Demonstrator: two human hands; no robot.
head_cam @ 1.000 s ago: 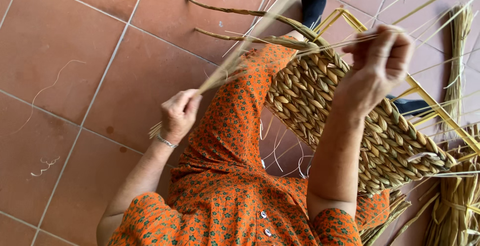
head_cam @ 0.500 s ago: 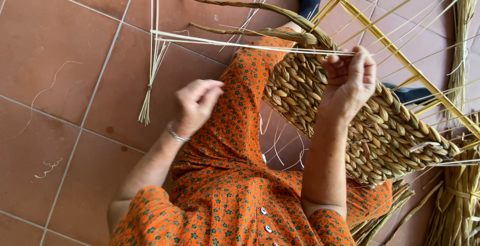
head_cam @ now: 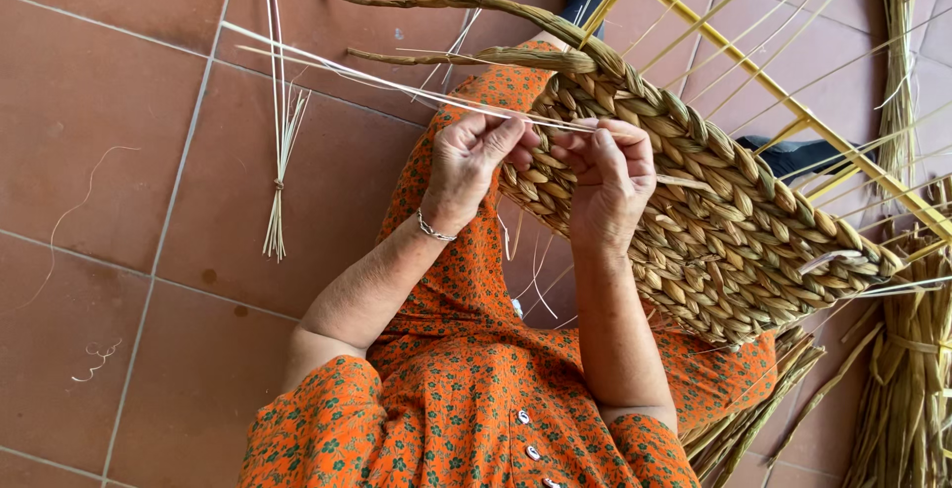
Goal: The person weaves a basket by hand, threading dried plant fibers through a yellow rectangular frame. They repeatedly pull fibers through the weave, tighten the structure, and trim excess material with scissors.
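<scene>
The left hand [head_cam: 474, 166] and right hand [head_cam: 605, 176] sit close together at the near edge of the mat [head_cam: 694, 220], which lies across the lap and a yellow frame [head_cam: 754, 71]. Each grip is closed, pinching pale strands [head_cam: 397, 84] between thumb and fingers; the strands run out leftward from the left grip, over the tiled floor [head_cam: 109, 101]. Just beyond both grips, two thick twisted ends [head_cam: 446, 4] of the mat jut left. Well left of the left grip hangs a thin tied bunch [head_cam: 278, 181]. Far right of the right grip lie reed bundles [head_cam: 907, 369].
</scene>
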